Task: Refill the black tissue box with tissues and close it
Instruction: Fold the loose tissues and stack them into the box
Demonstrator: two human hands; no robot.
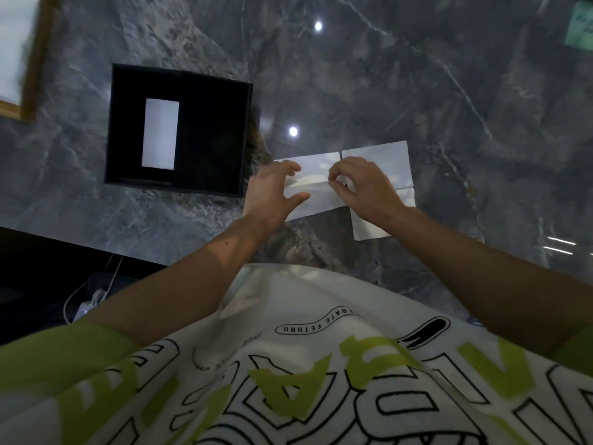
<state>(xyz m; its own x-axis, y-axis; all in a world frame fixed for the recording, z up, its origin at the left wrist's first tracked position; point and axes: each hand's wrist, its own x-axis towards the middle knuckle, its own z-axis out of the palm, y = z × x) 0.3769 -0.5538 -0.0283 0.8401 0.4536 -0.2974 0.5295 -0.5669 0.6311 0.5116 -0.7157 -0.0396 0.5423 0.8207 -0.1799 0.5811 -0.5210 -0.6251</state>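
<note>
The black tissue box (211,136) stands open on the grey marble counter, left of centre. Its lid (128,123) lies flipped to the left, with a white rectangular slot (159,133) showing. To the right of the box lie flat white tissues (378,159), folded and partly overlapping. My left hand (272,194) hovers over the left tissue with fingers spread and thumb apart. My right hand (362,187) rests on the right tissue, its fingertips pinching the tissue's edge near the middle.
The marble counter (417,75) stretches wide behind and to the right. A wooden-framed object (32,56) sits at the far left, and a green item (580,27) at the top right corner. White cables (93,297) lie below the counter's front edge at left.
</note>
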